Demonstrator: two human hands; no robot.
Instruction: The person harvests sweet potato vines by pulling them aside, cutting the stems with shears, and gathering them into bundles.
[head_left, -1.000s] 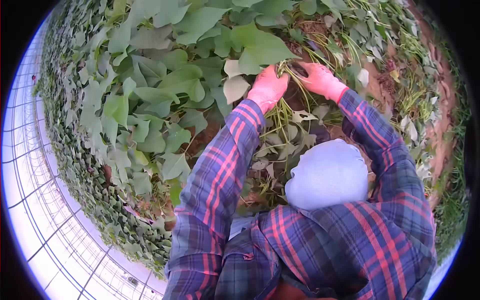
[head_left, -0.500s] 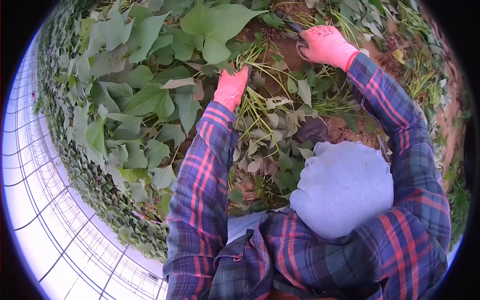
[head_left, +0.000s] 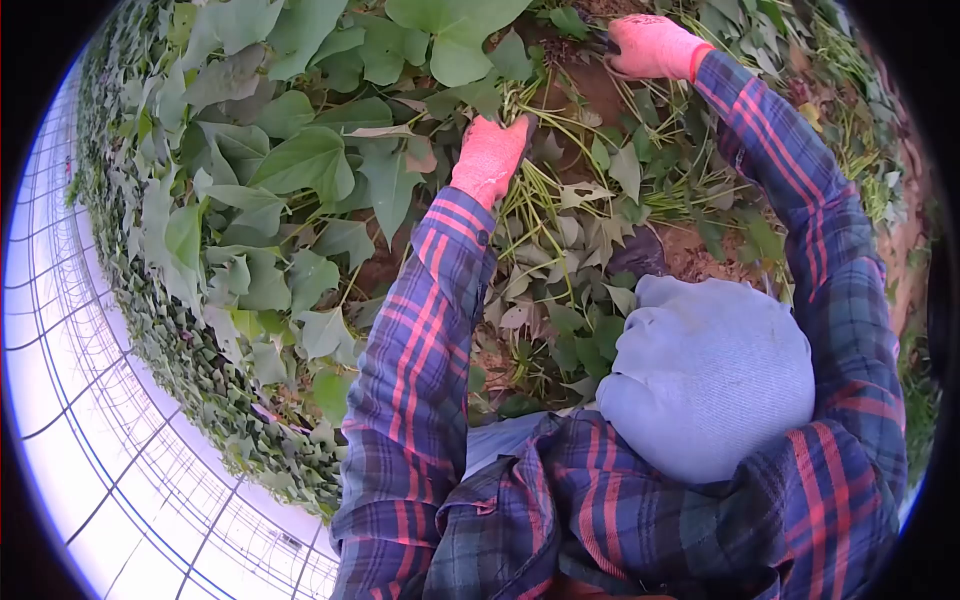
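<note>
My left hand (head_left: 490, 155), in a pink glove with a dark palm, is closed around a bundle of green leafy vine stems (head_left: 528, 190). The stems fan out below and to the right of it. Farther up and to the right, my right hand (head_left: 655, 47), gloved the same way, is closed low over the soil. A dark, narrow tool (head_left: 602, 42) shows at its fingers, mostly hidden by the glove; I cannot tell its kind. Broad heart-shaped leaves (head_left: 310, 165) crowd close to the left hand.
Dense leafy vines cover the ground on the left. Brown soil (head_left: 690, 255) shows between stems. Cut-looking stems and wilted leaves lie at right. My bent knee in light blue cloth (head_left: 715, 375) is in front. A wire-framed white cover (head_left: 110, 470) curves along the left.
Both hands appear higher in the view. My left hand, still closed on the stems, has shifted right and up; the right hand has moved up, and less of the dark tool shows.
</note>
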